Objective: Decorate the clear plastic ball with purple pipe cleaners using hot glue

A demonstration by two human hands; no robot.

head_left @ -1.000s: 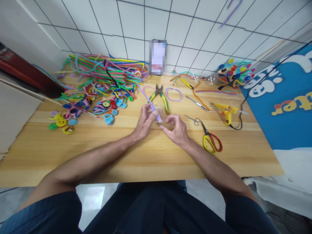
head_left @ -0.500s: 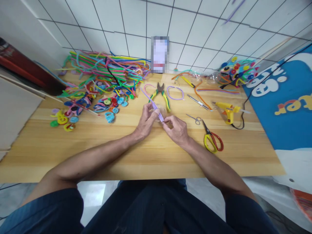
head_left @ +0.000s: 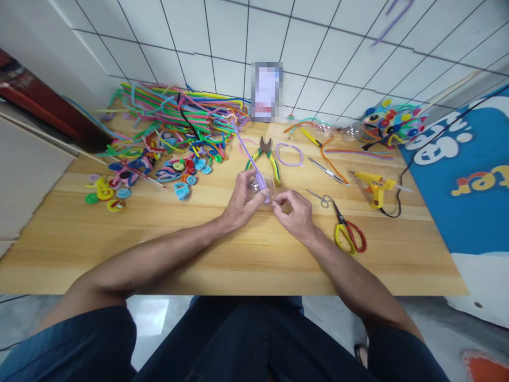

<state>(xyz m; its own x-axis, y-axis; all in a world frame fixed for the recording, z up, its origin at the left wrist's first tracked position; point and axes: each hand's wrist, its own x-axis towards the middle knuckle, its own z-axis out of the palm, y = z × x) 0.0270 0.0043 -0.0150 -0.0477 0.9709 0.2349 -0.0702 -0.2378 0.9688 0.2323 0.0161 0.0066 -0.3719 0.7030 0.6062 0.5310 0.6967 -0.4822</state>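
A: What is the left hand [head_left: 240,204] doing?

B: Pinching. Thumb and fingers are pressing on the folded lower end of a purple fuzzy strip [head_left: 253,163]. One long length is slanting up and leftward toward the far edge of the table [head_left: 222,265].

A: And the right hand [head_left: 294,212]?

B: Hovering just right of the strip's lower end, thumb and forefinger bunching closely. Whether they are gripping anything thin, I'm not managing to tell.

A: Where is the strip sitting?

B: About midway between the left and right edges. A clear ball [head_left: 270,184] is showing behind it, partly hidden by the left hand. I'm not making out whether the ball is resting on wood.

A: Close neighbours?

B: Green-and-yellow pliers [head_left: 265,146] are lying just beyond, jaws pointing to the far edge; a purple loop [head_left: 301,159] is lying beside them.

A: Right side?

B: Small silver scissors [head_left: 325,201] are lying near the right hand, larger red-and-yellow scissors [head_left: 341,218] closer to the near edge. A yellow glue gun [head_left: 374,185] is resting toward the right edge.

A: Left side?

B: A many-coloured bundle [head_left: 167,109] is lying toward the far left corner. Yellow curls [head_left: 104,190] are sitting near the left edge.
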